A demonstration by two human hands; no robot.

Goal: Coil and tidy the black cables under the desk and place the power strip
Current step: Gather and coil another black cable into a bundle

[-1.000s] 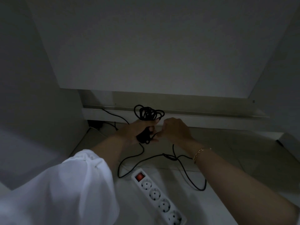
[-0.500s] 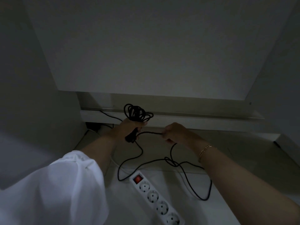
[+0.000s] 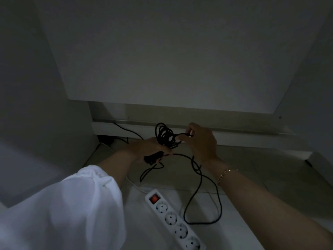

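1. Head view: the right hand [image 3: 201, 143] has lifted from low beside the coil [image 3: 164, 136] to level with its upper loops. It carries a strand of the black cable [image 3: 198, 201] up with it.
2. Half a second ago that strand ran taut between the two hands; now it bends over toward the top of the bundle. I judge that another turn is being laid on.
3. The left hand [image 3: 147, 150] is closed round the coil's lower part, with a dark bunch poking out under the fingers. The right hand pinches the strand between thumb and fingertips, its other fingers loosely bent.
4. The coil stands up out of the left hand's grip, above the floor [image 3: 252, 177] near the back of the desk recess. Its loops are uneven and somewhat tangled.
5. A long slack loop still trails on the floor, so coiling looks only partly done.
6. The white power strip [image 3: 173, 219] lies on the floor nearer the person, untouched, its red switch showing.
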